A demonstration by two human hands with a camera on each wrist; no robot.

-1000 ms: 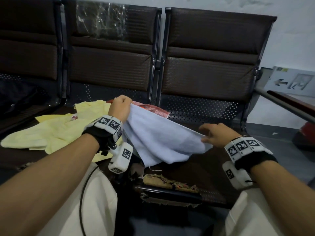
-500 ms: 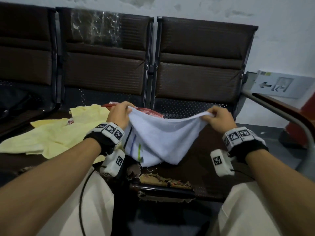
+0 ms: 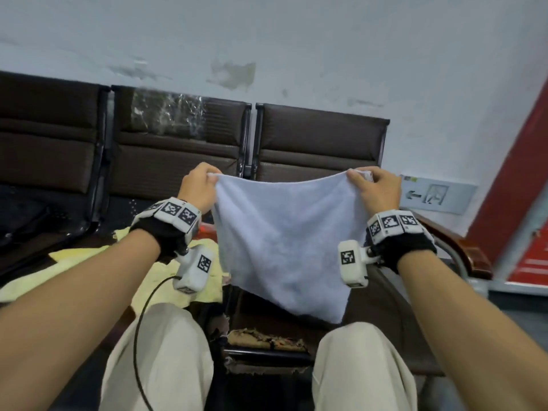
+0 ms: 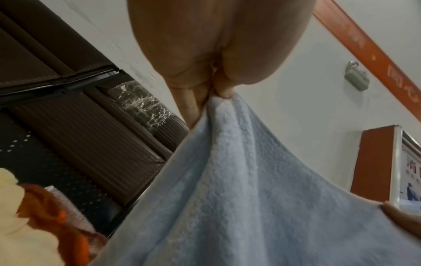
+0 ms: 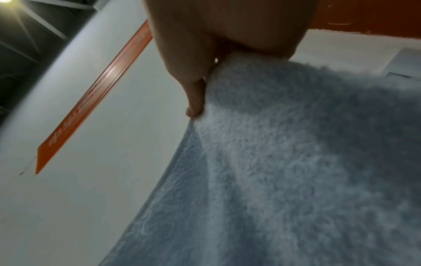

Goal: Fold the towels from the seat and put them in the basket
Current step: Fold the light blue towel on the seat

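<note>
Since a moment earlier both hands had lifted the towel (image 3: 284, 247) clear of the seat (image 3: 385, 315). Left hand (image 3: 197, 188) and right hand (image 3: 375, 189) each pinched a top corner; its long edge ran level between them, body hanging straight below.

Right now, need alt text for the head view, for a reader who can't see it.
Two bare hands hold a pale blue towel up by its top corners, the left hand and the right hand each pinching one, so it hangs spread over the person's knees. Behind it stands a row of brown seats, with a yellow cloth lying on the seat to the left.
</note>
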